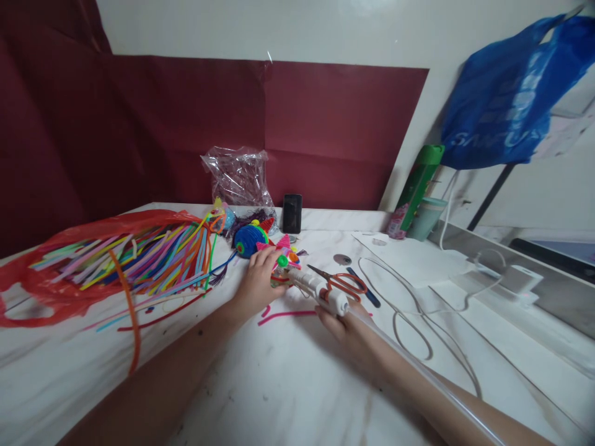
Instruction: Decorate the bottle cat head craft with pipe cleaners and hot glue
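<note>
In the head view, the left hand (261,272), at the centre of the frame, has its fingers curled around the colourful craft (283,259). The right hand (341,323), right of centre, is wrapped around the white glue gun (320,288), whose nozzle points at the craft; a clear stick (434,379) runs from its back towards the lower right. Scissors (348,282) lie just beside the gun, and a pink stem (289,314) lies below the craft. A blue ball (249,240) sits left of the craft; coloured stems (162,257) lie on a red bag (58,248) at the left of the frame.
</note>
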The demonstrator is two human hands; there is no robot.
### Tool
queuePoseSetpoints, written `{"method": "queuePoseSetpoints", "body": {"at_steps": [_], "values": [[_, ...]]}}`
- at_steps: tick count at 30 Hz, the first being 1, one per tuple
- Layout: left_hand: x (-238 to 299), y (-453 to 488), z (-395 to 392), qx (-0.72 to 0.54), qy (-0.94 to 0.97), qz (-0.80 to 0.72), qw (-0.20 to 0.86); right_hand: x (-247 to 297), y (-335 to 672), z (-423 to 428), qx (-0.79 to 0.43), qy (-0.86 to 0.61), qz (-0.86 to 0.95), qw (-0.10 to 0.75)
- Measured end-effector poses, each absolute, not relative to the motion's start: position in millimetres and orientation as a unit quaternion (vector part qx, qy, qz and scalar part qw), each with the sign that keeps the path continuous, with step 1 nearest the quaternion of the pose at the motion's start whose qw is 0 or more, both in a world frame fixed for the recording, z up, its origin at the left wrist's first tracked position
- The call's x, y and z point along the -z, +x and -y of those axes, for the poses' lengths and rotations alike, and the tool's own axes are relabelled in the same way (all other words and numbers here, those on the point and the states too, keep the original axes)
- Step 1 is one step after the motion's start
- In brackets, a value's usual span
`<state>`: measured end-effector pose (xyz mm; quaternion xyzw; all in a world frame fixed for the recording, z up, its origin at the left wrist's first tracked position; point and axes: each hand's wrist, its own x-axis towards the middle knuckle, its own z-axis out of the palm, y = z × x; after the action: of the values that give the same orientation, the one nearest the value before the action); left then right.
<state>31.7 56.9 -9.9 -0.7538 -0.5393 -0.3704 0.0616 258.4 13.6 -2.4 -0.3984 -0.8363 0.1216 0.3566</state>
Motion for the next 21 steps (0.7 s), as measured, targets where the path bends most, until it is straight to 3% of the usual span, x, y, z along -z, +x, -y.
{"method": "queuePoseSetpoints", "body": {"at_steps": [11, 21], "values": [[8.1, 32.0, -55.4, 0.366, -0.755, 0.541, 0.052, 4.6, 258.0, -14.9, -0.109, -0.387, 0.837, 0.372], [8.6, 31.5, -56.0, 0.372, -0.756, 0.535, 0.055, 3.7, 257.2, -12.7, -0.135, -0.384, 0.852, 0.329]]}}
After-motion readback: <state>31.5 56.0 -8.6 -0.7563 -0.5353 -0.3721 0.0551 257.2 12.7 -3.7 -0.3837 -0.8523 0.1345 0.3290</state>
